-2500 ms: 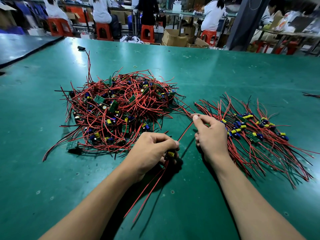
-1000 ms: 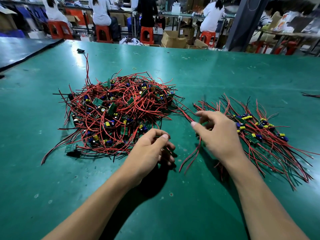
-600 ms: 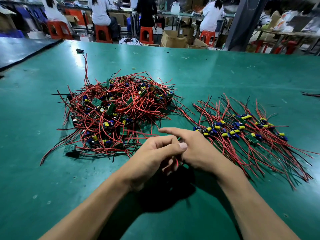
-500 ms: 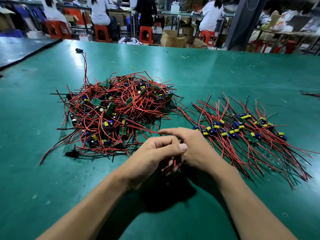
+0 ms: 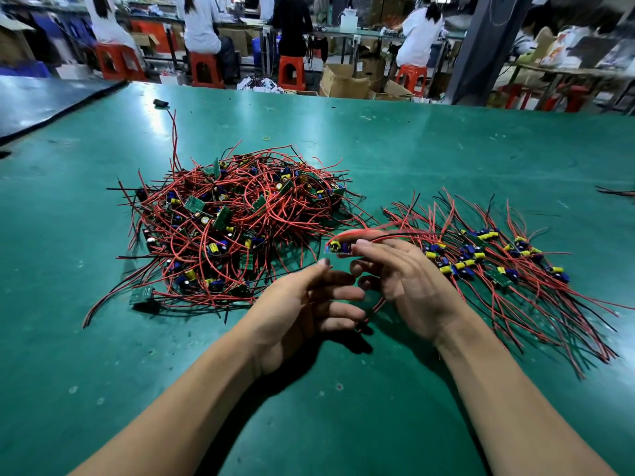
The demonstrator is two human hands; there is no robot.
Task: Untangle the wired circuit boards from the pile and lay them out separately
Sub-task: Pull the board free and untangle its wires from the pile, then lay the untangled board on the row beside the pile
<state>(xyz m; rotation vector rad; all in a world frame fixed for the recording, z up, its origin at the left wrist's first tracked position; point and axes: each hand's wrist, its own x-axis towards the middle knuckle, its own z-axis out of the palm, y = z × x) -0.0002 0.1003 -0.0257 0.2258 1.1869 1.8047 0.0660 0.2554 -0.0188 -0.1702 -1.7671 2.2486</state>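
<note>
Head view, right hand (image 5: 409,283) holding circuit board (image 5: 338,247)

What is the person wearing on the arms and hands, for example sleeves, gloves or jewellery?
Nothing visible: no sleeves reach into view, and the left hand and right hand carry no gloves, rings, watch or bracelet.

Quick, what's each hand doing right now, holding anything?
Left hand: open, holding nothing.
Right hand: holding one wired circuit board at its fingertips.

Left hand (image 5: 307,305) relaxed, right hand (image 5: 407,283) pinching.
</note>
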